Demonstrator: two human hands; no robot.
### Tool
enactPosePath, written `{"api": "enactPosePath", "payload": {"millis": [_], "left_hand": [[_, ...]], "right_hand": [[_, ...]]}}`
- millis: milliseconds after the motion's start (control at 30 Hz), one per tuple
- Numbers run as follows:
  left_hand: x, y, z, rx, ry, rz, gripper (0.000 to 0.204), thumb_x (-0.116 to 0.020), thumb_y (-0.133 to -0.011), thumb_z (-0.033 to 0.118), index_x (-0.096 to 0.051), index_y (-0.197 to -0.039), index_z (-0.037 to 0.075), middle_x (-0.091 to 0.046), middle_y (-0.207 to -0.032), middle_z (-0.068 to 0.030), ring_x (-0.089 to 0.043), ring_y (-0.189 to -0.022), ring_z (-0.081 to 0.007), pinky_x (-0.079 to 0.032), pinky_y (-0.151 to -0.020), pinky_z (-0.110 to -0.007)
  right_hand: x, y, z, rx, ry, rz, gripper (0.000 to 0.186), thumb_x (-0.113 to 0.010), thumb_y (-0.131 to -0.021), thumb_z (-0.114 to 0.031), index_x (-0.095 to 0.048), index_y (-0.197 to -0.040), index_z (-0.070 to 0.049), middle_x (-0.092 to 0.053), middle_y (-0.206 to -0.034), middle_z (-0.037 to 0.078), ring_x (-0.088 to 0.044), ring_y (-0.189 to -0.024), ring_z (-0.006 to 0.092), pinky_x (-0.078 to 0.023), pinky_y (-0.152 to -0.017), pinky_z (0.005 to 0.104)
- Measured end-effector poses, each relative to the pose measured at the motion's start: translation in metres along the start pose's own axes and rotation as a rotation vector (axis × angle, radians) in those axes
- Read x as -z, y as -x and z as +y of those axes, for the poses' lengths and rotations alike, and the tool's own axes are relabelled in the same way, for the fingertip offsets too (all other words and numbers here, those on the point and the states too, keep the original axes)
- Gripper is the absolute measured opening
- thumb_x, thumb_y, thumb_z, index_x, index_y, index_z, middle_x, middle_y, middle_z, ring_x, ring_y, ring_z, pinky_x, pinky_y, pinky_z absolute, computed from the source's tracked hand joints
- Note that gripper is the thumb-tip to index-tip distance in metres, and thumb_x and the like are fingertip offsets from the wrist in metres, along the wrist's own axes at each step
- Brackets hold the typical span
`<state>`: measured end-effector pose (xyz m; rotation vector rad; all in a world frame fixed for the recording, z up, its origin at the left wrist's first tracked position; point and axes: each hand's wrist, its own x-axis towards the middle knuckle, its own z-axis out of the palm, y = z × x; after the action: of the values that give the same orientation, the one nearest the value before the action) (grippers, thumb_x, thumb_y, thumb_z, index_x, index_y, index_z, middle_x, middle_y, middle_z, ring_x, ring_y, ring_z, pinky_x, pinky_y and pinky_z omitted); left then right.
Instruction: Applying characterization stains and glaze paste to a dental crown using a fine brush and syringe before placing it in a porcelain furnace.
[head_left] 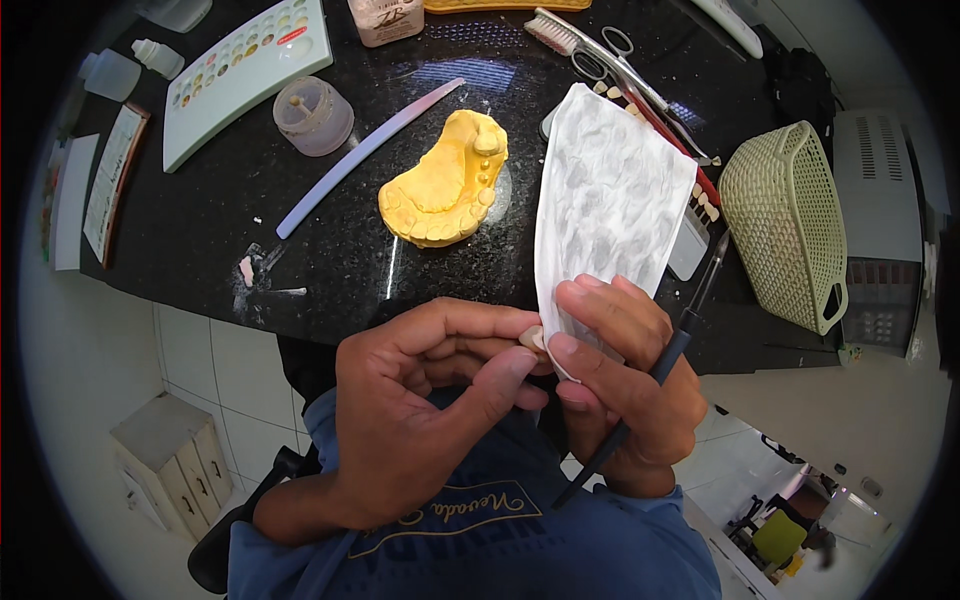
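- Dental cast (440, 185), yellow, 1: set on the bench (340, 270), presumably for easy sight and reach.
- Tooth-coloured piece (532, 338), small, 1: situated nearer the body than the cast, to its right; pinched between left hand (400, 400) thumb and fingers, seemingly for steadiness.
- White tissue (615, 190), 1: spread right of the cast; near edge gripped by the right hand (625, 375), beside the piece.
- Slim brush (673, 352), dark-handled, 1: lodged across the right hand, probably so its fingertips are freed.
- Curved strip (360, 160) and translucent jar (315, 115), 1 each: placed left of the cast, apparently outside the hands' working room.
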<state>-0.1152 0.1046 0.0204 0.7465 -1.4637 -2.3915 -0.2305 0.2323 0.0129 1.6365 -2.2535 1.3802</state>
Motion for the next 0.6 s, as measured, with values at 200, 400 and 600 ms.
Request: {"api": "enactPosePath", "payload": {"millis": [200, 400, 600], "left_hand": [[-0.0002, -0.0002, 0.0003, 0.015, 0.019, 0.018, 0.02, -0.062, -0.085, -0.005, -0.061, -0.104, -0.008, -0.067, -0.093, -0.0155, -0.068, -0.081, -0.0162, -0.056, -0.072, -0.024], [0.0, -0.0011, -0.0005, 0.004, -0.001, 0.014, 0.02, -0.062, -0.085, -0.005, -0.061, -0.104, -0.009, -0.067, -0.094, -0.0157, -0.068, -0.082, -0.0166, -0.057, -0.071, -0.024], [-0.0043, -0.0011, 0.0015, 0.0, 0.013, 0.017, 0.018, -0.059, -0.086, -0.005, -0.058, -0.104, -0.009, -0.067, -0.091, -0.0175, -0.068, -0.081, -0.0179, -0.058, -0.069, -0.026]], "right_hand": [[-0.001, -0.0007, 0.0006, 0.002, 0.007, -0.001, 0.029, -0.078, -0.068, -0.018, -0.072, -0.094, -0.006, -0.068, -0.1, 0.018, -0.067, -0.094, 0.0317, -0.052, -0.084, 0.0433], [-0.0021, -0.0005, 0.0014, 0.007, 0.014, 0.01, 0.03, -0.078, -0.067, -0.019, -0.072, -0.093, -0.006, -0.068, -0.1, 0.018, -0.067, -0.094, 0.0318, -0.052, -0.084, 0.0433], [-0.0003, 0.002, 0.0059, -0.007, -0.047, 0.114, 0.023, -0.072, -0.077, -0.02, -0.07, -0.094, -0.005, -0.068, -0.099, 0.021, -0.066, -0.096, 0.0341, -0.05, -0.086, 0.0438]]}}
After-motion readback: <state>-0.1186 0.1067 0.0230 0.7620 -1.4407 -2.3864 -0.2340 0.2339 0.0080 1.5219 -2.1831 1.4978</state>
